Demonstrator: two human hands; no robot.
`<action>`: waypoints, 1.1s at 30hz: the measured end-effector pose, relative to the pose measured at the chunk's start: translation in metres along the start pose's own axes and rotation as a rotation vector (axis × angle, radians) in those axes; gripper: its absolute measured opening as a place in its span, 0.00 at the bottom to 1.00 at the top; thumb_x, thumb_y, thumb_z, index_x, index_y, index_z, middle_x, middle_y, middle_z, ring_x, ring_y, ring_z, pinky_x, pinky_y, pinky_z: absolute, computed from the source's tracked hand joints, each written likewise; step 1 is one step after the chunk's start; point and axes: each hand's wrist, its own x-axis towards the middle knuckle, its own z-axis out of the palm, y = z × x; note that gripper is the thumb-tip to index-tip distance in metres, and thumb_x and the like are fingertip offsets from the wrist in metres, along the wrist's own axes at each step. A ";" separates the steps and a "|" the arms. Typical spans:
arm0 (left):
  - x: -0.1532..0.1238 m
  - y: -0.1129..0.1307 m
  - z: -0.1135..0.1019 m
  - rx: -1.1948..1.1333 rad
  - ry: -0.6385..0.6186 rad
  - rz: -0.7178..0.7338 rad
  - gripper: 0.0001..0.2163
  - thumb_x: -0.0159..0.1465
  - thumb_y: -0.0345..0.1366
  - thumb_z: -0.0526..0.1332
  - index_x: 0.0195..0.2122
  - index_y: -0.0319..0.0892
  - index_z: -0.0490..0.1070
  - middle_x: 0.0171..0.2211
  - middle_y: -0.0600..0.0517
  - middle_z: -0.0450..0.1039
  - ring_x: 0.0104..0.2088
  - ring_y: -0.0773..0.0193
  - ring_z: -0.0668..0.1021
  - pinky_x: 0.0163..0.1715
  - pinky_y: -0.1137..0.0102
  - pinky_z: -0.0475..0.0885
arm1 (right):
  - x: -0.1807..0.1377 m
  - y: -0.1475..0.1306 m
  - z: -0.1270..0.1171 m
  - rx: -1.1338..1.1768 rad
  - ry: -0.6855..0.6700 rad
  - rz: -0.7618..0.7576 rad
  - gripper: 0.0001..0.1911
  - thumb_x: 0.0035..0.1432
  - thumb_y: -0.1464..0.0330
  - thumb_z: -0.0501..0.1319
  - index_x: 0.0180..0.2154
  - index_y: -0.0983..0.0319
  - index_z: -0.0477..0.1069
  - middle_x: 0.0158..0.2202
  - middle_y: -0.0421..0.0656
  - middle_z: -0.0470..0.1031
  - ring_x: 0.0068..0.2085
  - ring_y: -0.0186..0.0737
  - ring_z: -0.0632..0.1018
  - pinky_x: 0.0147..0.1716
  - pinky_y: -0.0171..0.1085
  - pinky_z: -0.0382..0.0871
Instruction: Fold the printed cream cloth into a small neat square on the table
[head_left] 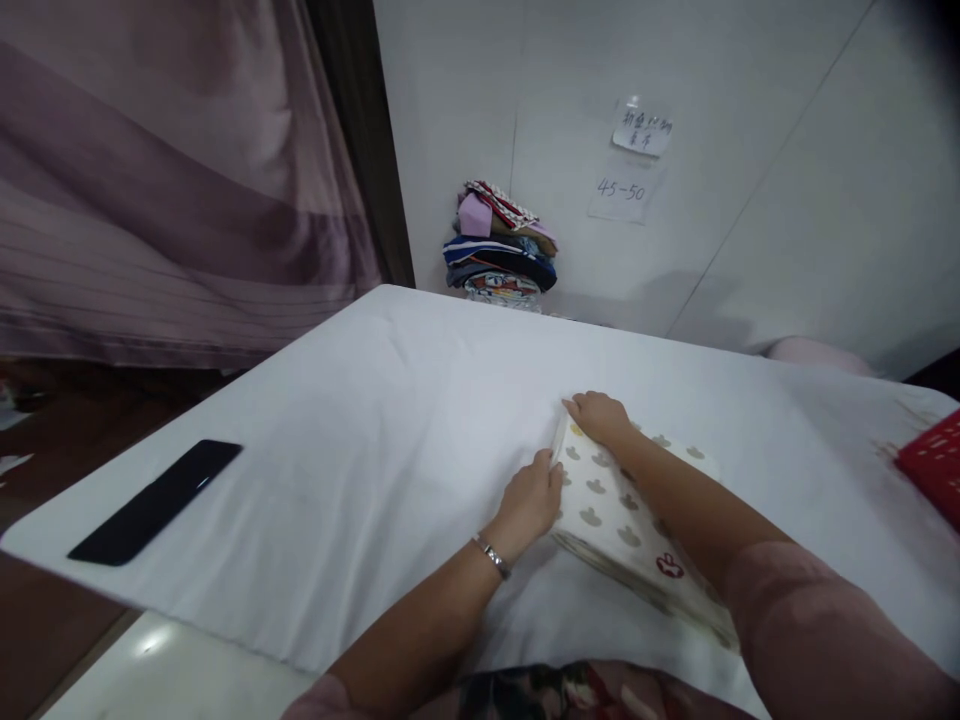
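A folded white cloth (pixel 600 487) with grey rabbit-head shapes and a red rabbit outline lies in several layers on the white-covered table (pixel 420 400). My left hand (pixel 531 500), with a silver bracelet at the wrist, is closed on its left edge, the thumb on top. At the far left corner, my right hand (pixel 600 415) has its fingers bent over the cloth's edge. The right forearm crosses above the cloth and hides part of it.
A black flat slab (pixel 157 502) lies at the table's left end. Against the wall is a stack of folded fabrics (pixel 501 245). Red fabric (pixel 934 465) sits at the right edge. A mauve curtain (pixel 172 190) hangs on the left. Paper signs (pixel 643 130) are on the wall.
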 end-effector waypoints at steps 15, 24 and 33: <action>0.019 -0.003 -0.002 0.146 -0.033 0.020 0.15 0.67 0.37 0.44 0.48 0.44 0.66 0.41 0.49 0.77 0.41 0.59 0.76 0.41 0.69 0.67 | -0.042 -0.027 -0.010 0.094 0.186 -0.229 0.30 0.63 0.52 0.48 0.62 0.56 0.55 0.65 0.46 0.54 0.64 0.52 0.53 0.62 0.53 0.38; 0.024 -0.004 -0.005 0.126 0.014 0.002 0.14 0.66 0.37 0.44 0.45 0.45 0.67 0.46 0.49 0.75 0.47 0.59 0.75 0.47 0.67 0.67 | -0.058 -0.038 0.001 0.176 0.123 -0.237 0.27 0.62 0.51 0.46 0.62 0.44 0.55 0.64 0.30 0.55 0.64 0.45 0.57 0.61 0.44 0.48; 0.004 0.000 -0.004 0.159 0.091 -0.001 0.16 0.65 0.44 0.47 0.49 0.45 0.67 0.41 0.47 0.75 0.43 0.54 0.76 0.43 0.64 0.68 | -0.099 0.057 -0.036 0.346 0.164 0.090 0.30 0.58 0.58 0.56 0.60 0.59 0.60 0.63 0.46 0.59 0.64 0.53 0.55 0.61 0.51 0.48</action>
